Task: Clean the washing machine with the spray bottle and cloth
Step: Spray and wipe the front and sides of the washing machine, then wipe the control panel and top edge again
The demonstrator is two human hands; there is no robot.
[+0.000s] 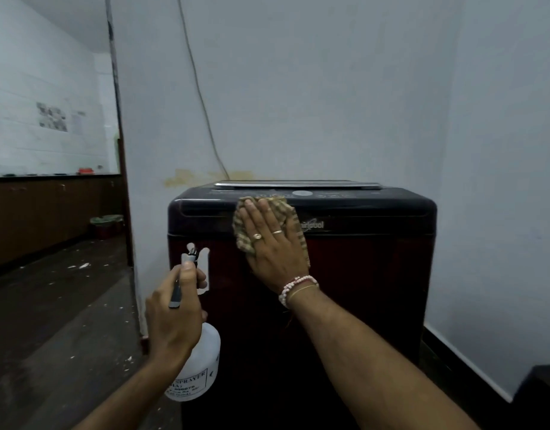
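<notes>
Wiping washing machine [345, 274] front | right hand [272, 243] flat, pressing soft limp cloth [290, 212] | left hand [174, 308] clasping light, rigid spray bottle [202, 361] neck

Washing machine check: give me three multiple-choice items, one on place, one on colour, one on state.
1. Where is the checked cloth?
A. On the floor
B. Against the washing machine front, upper part
C. On the closed lid

2. What colour is the spray bottle body?
A. White
B. Green
C. Red

3. What is the right hand doing?
A. Hanging free
B. Pressed flat on the cloth
C. Gripping the bottle

Key: 1 B, cloth spread beside the brand logo; 2 A, translucent white; 3 B, fingers spread over it, while the left hand holds the bottle.
</notes>
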